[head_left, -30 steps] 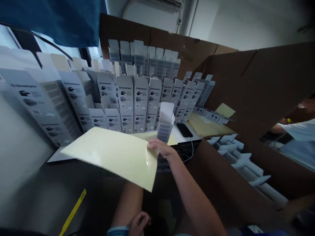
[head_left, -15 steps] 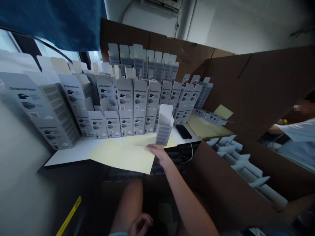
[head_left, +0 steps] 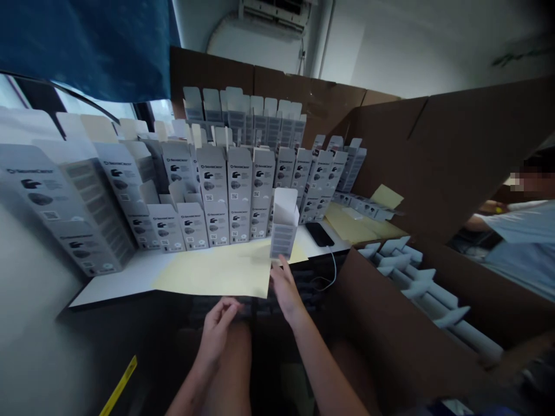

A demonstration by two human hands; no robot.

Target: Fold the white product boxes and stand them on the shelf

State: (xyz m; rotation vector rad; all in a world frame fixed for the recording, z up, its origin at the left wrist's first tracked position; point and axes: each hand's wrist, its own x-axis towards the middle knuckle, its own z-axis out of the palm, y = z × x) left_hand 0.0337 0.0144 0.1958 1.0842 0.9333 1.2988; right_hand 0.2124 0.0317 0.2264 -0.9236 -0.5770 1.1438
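Observation:
My left hand (head_left: 220,319) is just below the front edge of a pale yellow sheet (head_left: 212,274), fingers curled toward the thumb, with nothing visible in them. My right hand (head_left: 286,292) is at the sheet's right edge, fingers stretched toward the base of a small grey-white carton (head_left: 284,231) and apart from one another. This carton stands upright with its top flap up, at the table's front edge. Whether the right fingertips touch the carton or the sheet, I cannot tell.
Rows of printed cartons (head_left: 240,190) stand stacked behind the sheet. A phone (head_left: 319,234) with a white cable lies to the right. Beside it, a large brown box (head_left: 390,323) holds several white cartons (head_left: 433,300). Another person (head_left: 515,231) is at far right.
My left hand has risen from my lap to the sheet's front edge. My right hand has shifted from the sheet toward the carton's base. The camera view has tilted up slightly.

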